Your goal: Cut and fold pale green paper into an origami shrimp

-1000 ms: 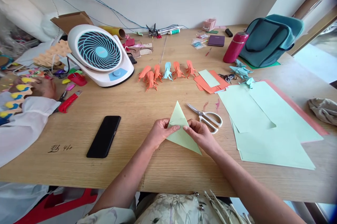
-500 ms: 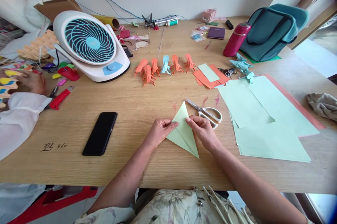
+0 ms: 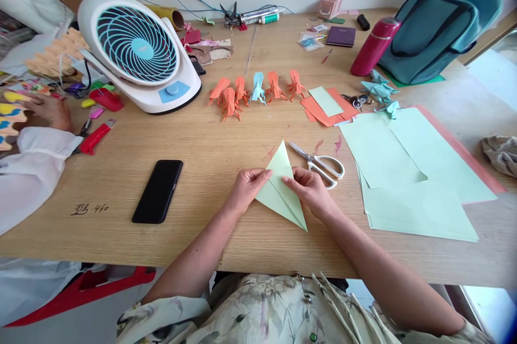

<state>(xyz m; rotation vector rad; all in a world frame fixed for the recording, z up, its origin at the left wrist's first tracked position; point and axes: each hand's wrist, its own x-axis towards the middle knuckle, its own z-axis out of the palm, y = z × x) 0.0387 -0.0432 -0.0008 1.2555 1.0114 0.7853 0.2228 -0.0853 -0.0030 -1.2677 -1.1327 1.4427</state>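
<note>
Between my two hands is a folded sheet of pale green paper (image 3: 280, 193), kite-shaped, with a crease running down toward its lower right point. My left hand (image 3: 247, 189) pinches its left edge between thumb and fingers. On the right edge, my right hand (image 3: 309, 190) has its thumb on top and its fingers behind the paper. White-handled scissors (image 3: 319, 163) lie just beyond my right hand, blades pointing up and left. Farther back stand several folded orange paper insects (image 3: 229, 103) and one light blue paper insect (image 3: 257, 88).
A black phone (image 3: 157, 191) lies to the left, with a white fan (image 3: 139, 53) behind it. Large pale green sheets (image 3: 420, 209) cover the right side. A pink flask (image 3: 375, 47) and teal bag (image 3: 432, 37) stand behind them. Another person's sleeve (image 3: 36, 166) rests at far left.
The view has tipped slightly, so everything sits a little higher. My right thumb has slid slightly down and left on the paper; both hands keep their hold.
</note>
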